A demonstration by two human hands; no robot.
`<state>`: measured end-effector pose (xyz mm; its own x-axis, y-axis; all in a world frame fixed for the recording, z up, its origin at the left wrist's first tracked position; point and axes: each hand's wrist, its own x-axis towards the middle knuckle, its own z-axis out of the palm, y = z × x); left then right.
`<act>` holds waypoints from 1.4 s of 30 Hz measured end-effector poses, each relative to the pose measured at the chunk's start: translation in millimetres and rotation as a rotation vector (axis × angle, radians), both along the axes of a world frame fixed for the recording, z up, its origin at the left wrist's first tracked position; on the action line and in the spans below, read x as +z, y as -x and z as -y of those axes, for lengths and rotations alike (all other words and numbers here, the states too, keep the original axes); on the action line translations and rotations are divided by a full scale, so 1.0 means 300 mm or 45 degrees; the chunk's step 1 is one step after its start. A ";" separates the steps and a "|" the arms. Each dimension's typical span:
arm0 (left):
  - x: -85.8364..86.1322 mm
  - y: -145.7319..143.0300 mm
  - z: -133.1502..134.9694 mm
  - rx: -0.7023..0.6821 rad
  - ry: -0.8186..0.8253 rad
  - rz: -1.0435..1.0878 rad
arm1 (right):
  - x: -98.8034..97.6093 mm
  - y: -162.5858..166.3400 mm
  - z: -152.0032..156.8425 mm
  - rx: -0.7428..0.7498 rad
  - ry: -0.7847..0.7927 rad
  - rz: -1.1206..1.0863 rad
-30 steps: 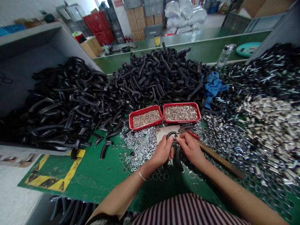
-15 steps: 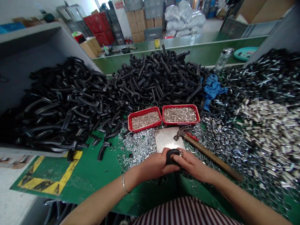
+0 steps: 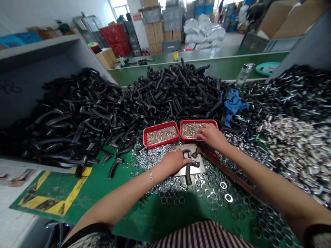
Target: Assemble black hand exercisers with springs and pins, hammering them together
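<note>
My left hand (image 3: 173, 162) is closed around a black curved plastic handle (image 3: 185, 151), which has a shiny metal sleeve near its hooked end. It rests over a flat metal plate (image 3: 178, 148). Just below the fingers, a black handle piece (image 3: 188, 175) with a short cross end lies partly on the plate's front edge. My right hand (image 3: 212, 137) reaches into the right red tray (image 3: 218, 123), fingers pinched together among small metal pins (image 3: 190, 129). Whatever is between those fingertips is hidden. A claw hammer (image 3: 227, 170) lies under my right forearm.
Beside the right tray stands another red tray (image 3: 144, 139) of tiny metal parts. Black handles (image 3: 165, 86) are heaped behind and left. Loose rings (image 3: 207, 193), nuts (image 3: 152, 155) and metal sleeves (image 3: 292, 148) spread around. A blue cloth (image 3: 232, 101) and a clear bottle (image 3: 244, 74) sit behind.
My hands were together on a black curved part above the plate. My right hand has let go and moved forward into the right tray; my left keeps the part.
</note>
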<state>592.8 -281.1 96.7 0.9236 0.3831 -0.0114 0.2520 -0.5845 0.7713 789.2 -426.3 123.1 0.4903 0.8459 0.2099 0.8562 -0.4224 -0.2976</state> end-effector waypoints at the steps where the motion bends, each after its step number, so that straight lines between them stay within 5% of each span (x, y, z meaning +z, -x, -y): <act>1: 0.017 -0.026 -0.011 -0.006 -0.043 0.003 | -0.009 -0.038 -0.012 -0.005 0.052 0.043; 7: 0.130 -0.298 -0.108 -0.197 -0.498 -0.084 | -0.044 -0.095 -0.113 0.072 0.235 0.183; 13: 0.084 -0.435 -0.108 -0.309 -0.685 -0.112 | -0.039 -0.078 -0.155 0.085 0.258 0.224; 20: 0.062 -0.402 -0.105 -0.189 -0.647 -0.089 | -0.052 -0.109 -0.132 0.057 0.246 0.158; 25: 0.060 -0.369 -0.124 0.045 -0.136 0.195 | -0.036 -0.117 -0.121 -0.171 0.035 -0.062; 30: 0.069 -0.144 -0.127 0.032 0.052 0.312 | -0.015 -0.084 -0.035 -0.167 -0.417 -0.915; 34: 0.059 0.041 -0.070 0.037 0.274 0.198 | -0.034 0.016 0.039 -0.096 -0.444 -1.337; 42: -0.034 0.050 0.053 0.008 -0.012 0.172 | -0.107 0.159 0.013 0.189 -0.256 -0.567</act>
